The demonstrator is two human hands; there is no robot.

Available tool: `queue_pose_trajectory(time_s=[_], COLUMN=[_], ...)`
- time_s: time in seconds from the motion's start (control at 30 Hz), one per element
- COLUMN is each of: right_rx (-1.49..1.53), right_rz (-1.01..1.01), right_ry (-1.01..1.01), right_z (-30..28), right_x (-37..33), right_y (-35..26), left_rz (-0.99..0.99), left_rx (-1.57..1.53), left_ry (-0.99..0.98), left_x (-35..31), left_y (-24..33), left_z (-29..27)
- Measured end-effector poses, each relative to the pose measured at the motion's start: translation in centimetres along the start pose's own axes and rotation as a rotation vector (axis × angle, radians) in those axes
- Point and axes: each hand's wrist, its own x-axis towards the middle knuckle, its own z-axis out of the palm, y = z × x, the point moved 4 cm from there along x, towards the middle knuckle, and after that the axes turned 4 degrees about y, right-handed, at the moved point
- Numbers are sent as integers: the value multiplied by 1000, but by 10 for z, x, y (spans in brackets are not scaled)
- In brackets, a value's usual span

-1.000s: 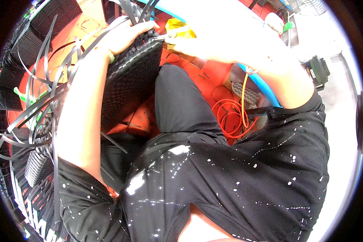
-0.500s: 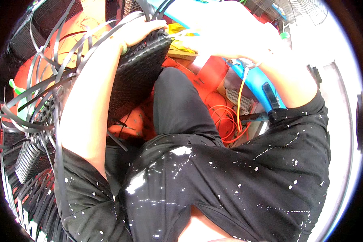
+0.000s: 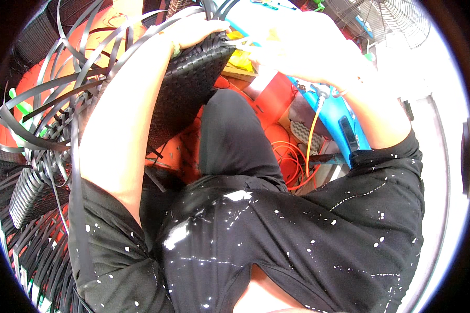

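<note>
A black woven basket-like piece (image 3: 188, 83) is tilted above my knee, with long loose flat strips (image 3: 62, 78) fanning out to its left. My left hand (image 3: 196, 34) is closed over its upper edge, thumb side toward the corner. At that corner my right hand (image 3: 277, 52) has its fingers drawn together, close to the weave. Glare washes out this hand, so what it pinches cannot be made out. Under the right wrist sits a metal hose fitting (image 3: 322, 93) with an orange air hose (image 3: 312, 130) hanging from it.
More black woven work (image 3: 28, 193) with dense strips stands at the left. A blue surface (image 3: 339, 120) lies beneath my right forearm. Coiled orange hose (image 3: 292, 161) rests on the red floor. Yellow material (image 3: 240, 60) shows beyond the corner. A wire-caged fan (image 3: 397, 23) stands far right.
My left hand and the woven piece have shifted a little to the right in the picture. The right hand stays at the corner, and the loose strips have swayed.
</note>
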Motion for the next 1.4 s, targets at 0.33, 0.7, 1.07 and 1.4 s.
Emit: queue_pose_trajectory(time_s=[0.33,0.7,1.07,1.4], right_rx=[29,187,251,184], right_rz=[-24,57,33,-287], right_ry=[88,38,1,234], right_z=[8,12,25,32], right_x=[0,-6,3,18], right_y=[7,18,30,61], left_rz=[6,-4,-17,43], left_rx=[-112,9,-10,-121], left_ry=[-29,-149,-75,-177], left_x=[-9,-7,-9,-3], left_y=[13,28,24,26], left_z=[-15,-19,-24,-14])
